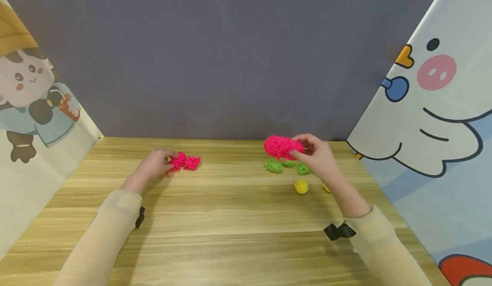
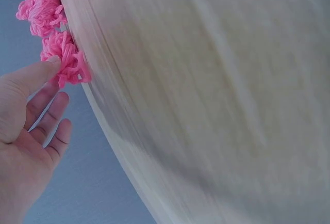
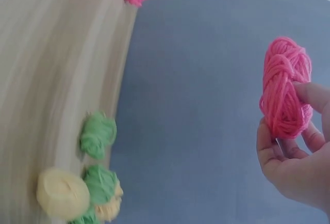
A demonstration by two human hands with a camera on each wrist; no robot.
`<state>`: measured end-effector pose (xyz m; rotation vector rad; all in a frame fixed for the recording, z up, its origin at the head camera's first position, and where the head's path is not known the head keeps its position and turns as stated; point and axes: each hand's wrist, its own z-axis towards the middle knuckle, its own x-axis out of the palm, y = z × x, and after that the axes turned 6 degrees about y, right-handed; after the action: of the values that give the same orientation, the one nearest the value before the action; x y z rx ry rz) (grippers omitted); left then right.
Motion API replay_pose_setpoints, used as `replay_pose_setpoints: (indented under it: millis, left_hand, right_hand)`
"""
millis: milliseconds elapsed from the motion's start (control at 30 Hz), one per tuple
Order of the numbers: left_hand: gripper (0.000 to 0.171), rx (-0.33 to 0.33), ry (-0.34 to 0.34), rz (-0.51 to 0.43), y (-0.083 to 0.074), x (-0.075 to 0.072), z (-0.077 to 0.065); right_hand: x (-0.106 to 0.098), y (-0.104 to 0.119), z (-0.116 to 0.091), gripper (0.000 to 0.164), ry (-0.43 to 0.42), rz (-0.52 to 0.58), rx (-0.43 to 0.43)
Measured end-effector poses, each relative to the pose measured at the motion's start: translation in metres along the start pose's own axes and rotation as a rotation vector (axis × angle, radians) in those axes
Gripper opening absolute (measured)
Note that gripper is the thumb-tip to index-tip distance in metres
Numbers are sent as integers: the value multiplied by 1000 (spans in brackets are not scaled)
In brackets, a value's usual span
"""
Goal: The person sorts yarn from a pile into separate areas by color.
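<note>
My right hand (image 1: 317,156) grips an oblong skein of bright pink yarn (image 1: 279,147), raised above the table at the back right. In the right wrist view, thumb and fingers lie around the lower part of the pink skein (image 3: 284,87). Farther left, my left hand (image 1: 155,163) pinches a small loopy pink yarn bundle (image 2: 64,59) between thumb and forefinger, the other fingers loosely bent. Another small pink yarn bundle (image 2: 40,11) lies right beside it on the table. Whether the pinched bundle touches the tabletop, I cannot tell.
Several small green yarn balls (image 1: 273,165) lie below the raised skein. Nearer to me is a yellow yarn ball (image 1: 301,186), with another yellow piece (image 1: 326,188) partly hidden by the right wrist. A grey panel (image 1: 230,64) stands behind the wooden table (image 1: 215,226); printed panels flank it.
</note>
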<state>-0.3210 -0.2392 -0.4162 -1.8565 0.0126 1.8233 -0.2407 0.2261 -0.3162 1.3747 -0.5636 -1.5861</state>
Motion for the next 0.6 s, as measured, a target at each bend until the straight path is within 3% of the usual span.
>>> replay_pose_setpoints:
  millis: [300, 533, 600]
  left_hand:
    - [27, -4, 8, 0, -2, 0, -1]
    - [27, -1, 0, 7, -3, -2, -3]
    - [27, 0, -4, 11, -3, -2, -3]
  right_hand:
    - [30, 8, 3, 30, 38, 69, -49]
    - [46, 38, 1, 30, 38, 69, -46]
    - [52, 36, 4, 30, 34, 63, -52]
